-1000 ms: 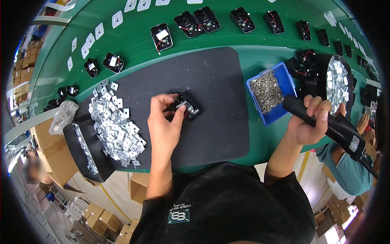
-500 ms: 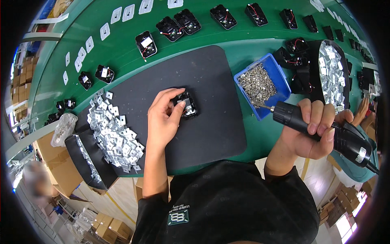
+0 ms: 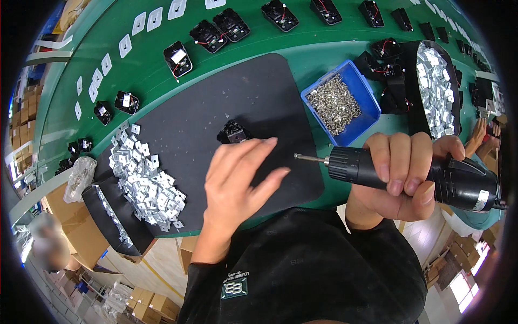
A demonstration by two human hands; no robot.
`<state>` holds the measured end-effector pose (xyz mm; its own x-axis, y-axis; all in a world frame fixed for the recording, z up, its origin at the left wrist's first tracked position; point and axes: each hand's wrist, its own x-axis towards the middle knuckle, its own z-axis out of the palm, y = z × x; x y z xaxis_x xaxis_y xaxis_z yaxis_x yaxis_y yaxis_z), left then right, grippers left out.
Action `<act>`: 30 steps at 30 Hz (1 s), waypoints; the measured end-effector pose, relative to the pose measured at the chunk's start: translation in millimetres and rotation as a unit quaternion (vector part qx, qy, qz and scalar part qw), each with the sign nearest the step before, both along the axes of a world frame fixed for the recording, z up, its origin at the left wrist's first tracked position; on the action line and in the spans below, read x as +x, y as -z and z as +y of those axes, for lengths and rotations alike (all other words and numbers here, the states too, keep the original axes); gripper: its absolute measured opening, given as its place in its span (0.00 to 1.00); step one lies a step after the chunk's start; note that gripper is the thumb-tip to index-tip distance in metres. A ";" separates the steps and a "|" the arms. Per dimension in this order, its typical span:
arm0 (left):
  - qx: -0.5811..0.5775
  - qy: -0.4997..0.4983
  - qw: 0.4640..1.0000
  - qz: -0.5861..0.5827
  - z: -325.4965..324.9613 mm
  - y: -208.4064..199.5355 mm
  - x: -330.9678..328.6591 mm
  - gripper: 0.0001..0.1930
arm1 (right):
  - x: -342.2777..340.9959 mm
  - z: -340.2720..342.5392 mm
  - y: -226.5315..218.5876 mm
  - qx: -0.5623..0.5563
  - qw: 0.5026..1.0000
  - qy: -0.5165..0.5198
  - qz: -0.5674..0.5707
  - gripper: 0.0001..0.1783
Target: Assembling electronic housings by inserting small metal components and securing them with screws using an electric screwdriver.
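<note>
A black electric screwdriver (image 3: 353, 164) lies in the grip of my right hand (image 3: 402, 170), its bit pointing left over the mat's right part. At the bit's tip sits a small silver screw (image 3: 297, 156). My left hand (image 3: 234, 178) is open, thumb and fingers spread, with nothing between them. Just beyond its fingers a small black plastic housing (image 3: 232, 131) rests on the dark grey mat (image 3: 199, 102), its near side partly covered by the hand. To the right of the mat stands a blue bin (image 3: 367, 102) holding many silver screws (image 3: 334, 102).
Square metal plates (image 3: 148, 183) are heaped at the mat's left edge. Another pile of plates (image 3: 434, 89) fills a black tray at the right. Black housings with red wires (image 3: 231, 24) and white covers (image 3: 155, 19) line the green conveyor (image 3: 135, 70). A co-worker's hand (image 3: 477, 132) shows far right.
The screwdriver's bit has left the screw bin and moved left, now with a screw at its tip. My left hand has let go of the housing and come nearer, fingers spreading.
</note>
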<state>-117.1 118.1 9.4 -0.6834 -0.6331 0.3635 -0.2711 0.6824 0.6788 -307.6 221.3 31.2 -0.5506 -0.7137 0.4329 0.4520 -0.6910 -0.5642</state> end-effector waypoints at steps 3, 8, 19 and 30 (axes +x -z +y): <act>0.049 0.008 0.999 -0.014 8.0 4.1 -9.9 0.19 | 1.0 1.8 -0.1 -0.006 1.000 -0.007 0.005 0.33; 0.055 0.039 0.997 0.036 9.3 8.5 -17.6 0.13 | 5.4 4.4 -3.2 0.011 1.000 0.010 -0.021 0.33; -0.016 0.043 0.998 0.040 9.7 10.6 -20.4 0.12 | 1.9 4.4 0.2 -0.003 1.000 -0.016 -0.008 0.33; -0.091 0.047 0.994 0.024 12.4 8.5 -21.3 0.13 | 8.3 2.4 0.9 0.007 1.000 0.015 -0.008 0.35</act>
